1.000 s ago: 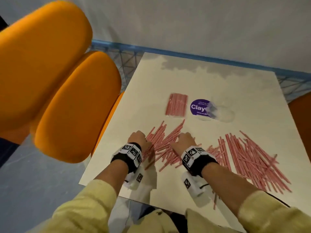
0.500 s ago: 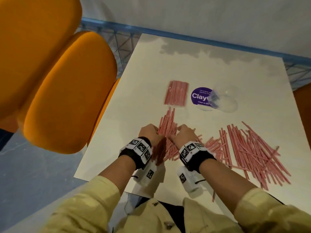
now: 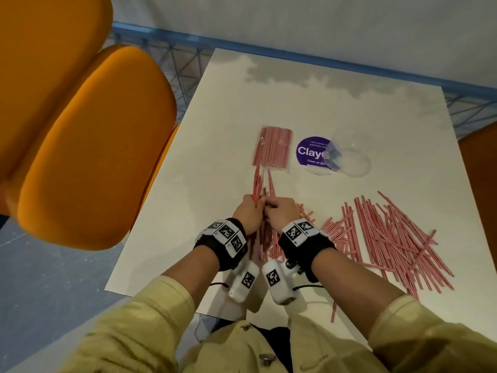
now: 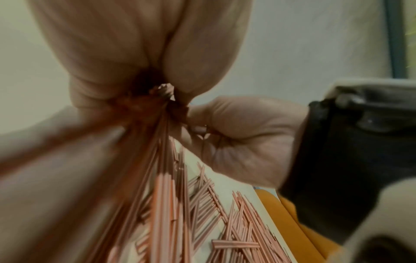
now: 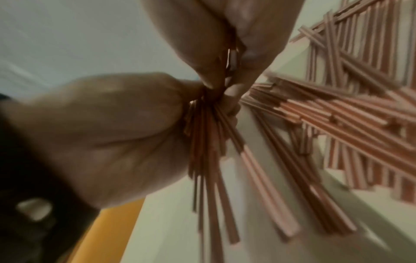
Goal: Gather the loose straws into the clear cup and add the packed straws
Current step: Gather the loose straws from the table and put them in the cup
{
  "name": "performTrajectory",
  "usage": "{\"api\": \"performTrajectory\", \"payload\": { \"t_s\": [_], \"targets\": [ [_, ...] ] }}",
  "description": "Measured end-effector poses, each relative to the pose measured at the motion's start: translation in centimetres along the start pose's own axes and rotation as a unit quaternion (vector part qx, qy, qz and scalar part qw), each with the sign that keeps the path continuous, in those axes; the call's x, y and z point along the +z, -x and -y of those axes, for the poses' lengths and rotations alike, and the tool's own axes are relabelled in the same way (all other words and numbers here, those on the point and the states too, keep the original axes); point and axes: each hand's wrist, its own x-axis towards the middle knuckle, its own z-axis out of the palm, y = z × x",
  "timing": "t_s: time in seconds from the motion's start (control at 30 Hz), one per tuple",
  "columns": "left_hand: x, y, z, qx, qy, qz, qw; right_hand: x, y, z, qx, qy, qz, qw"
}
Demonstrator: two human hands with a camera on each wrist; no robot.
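Thin, striped red-and-white straws (image 3: pixel 262 211) form a bundle, long axis running away from the person on the glossy white table (image 3: pixel 376 117); left hand (image 3: pixel 246 214) and right hand (image 3: pixel 281 214) curl tight around its middle; cup (image 3: pixel 347 157) lies beyond.

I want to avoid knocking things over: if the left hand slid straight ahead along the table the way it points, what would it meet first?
Probably the packed straws: the left hand points up the table, and its gripped bundle already nearly reaches the pack. The clear cup lies off to the right.
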Motion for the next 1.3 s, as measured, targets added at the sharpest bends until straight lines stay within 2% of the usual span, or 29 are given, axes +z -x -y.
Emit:
{"api": "performTrajectory", "payload": {
  "t_s": [0.17,0.3,0.37,0.43,0.5,0.57,0.6,0.67,0.77,0.83,0.93,1.0,1.07,1.13,1.2,1.3],
  "targets": [
    [-0.2,-0.2,-0.2,0.031,0.12,-0.016,0.992,-1.2,-0.2,0.8,-0.019,-0.078,-0.021,0.997],
    [-0.9,-0.2,-1.0,0.051,0.246,-0.028,0.968,-2.0,-0.3,1.2,-0.014,-0.148,-0.031,0.988],
    [-1.8,-0.1,-1.7,0.062,0.296,-0.063,0.951,-2.3,-0.1,1.1,0.012,-0.194,0.035,0.98],
    [-2.8,-0.2,-2.5,0.074,0.36,-0.107,0.924,-2.5,0.7,0.9,0.048,-0.222,0.155,0.962],
    [-3.6,-0.4,-3.1,0.083,0.429,-0.135,0.889,-2.4,1.8,0.8,0.083,-0.27,0.256,0.924],
    [-3.9,-0.5,-3.5,0.091,0.452,-0.146,0.876,-2.2,2.3,1.0,0.103,-0.344,0.29,0.887],
    [-3.9,-0.5,-3.6,0.095,0.449,-0.144,0.877,-2.1,2.2,1.2,0.105,-0.367,0.286,0.879],
    [-3.8,-0.3,-3.6,0.103,0.448,-0.137,0.878,-2.3,1.9,2.0,0.095,-0.375,0.263,0.884],
    [-3.7,0.1,-3.6,0.106,0.475,-0.126,0.864,-2.4,1.4,2.9,0.053,-0.266,0.223,0.936],
    [-3.3,0.4,-3.8,0.11,0.485,-0.103,0.861,-2.1,1.4,3.2,0.036,-0.201,0.2,0.958],
    [-2.8,1.0,-4.2,0.109,0.491,-0.074,0.861,-1.6,1.6,3.6,0.041,-0.19,0.182,0.964],
    [-2.9,1.0,-4.4,0.114,0.479,-0.084,0.866,-1.7,1.9,3.7,0.036,-0.185,0.184,0.965],
    [-3.3,0.9,-4.3,0.127,0.468,-0.11,0.868,-2.3,2.2,3.5,0.056,-0.194,0.203,0.958],
    [-3.7,0.7,-4.2,0.144,0.471,-0.123,0.861,-3.1,2.2,3.2,0.113,-0.228,0.248,0.935],
    [-3.6,1.0,-4.2,0.156,0.467,-0.111,0.863,-3.6,2.3,3.0,0.141,-0.284,0.286,0.904],
    [-2.8,1.5,-4.1,0.14,0.452,-0.074,0.878,-3.4,1.9,3.3,0.129,-0.397,0.274,0.867]
  ]
}}
